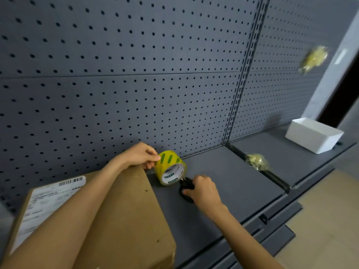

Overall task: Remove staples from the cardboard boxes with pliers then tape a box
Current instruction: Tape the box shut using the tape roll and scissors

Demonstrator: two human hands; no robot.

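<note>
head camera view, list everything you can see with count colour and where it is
cardboard box: 1, brown, on the shelf at lower left, under the left forearm
label: 1, white with a barcode, on the box's left face
tape roll: 1, yellow with green marks, standing on edge on the shelf at the box's far corner
scissors: 1, black handles, on the shelf just right of the tape roll
tub: 1, white, on the right shelf section
tape wads: 2, yellowish, one on the shelf divider, one stuck on the pegboard at upper right
pegboard: dark grey, back wall
shelf: dark grey
hands: left hand pinches the tape roll; right hand grips the scissors
</note>
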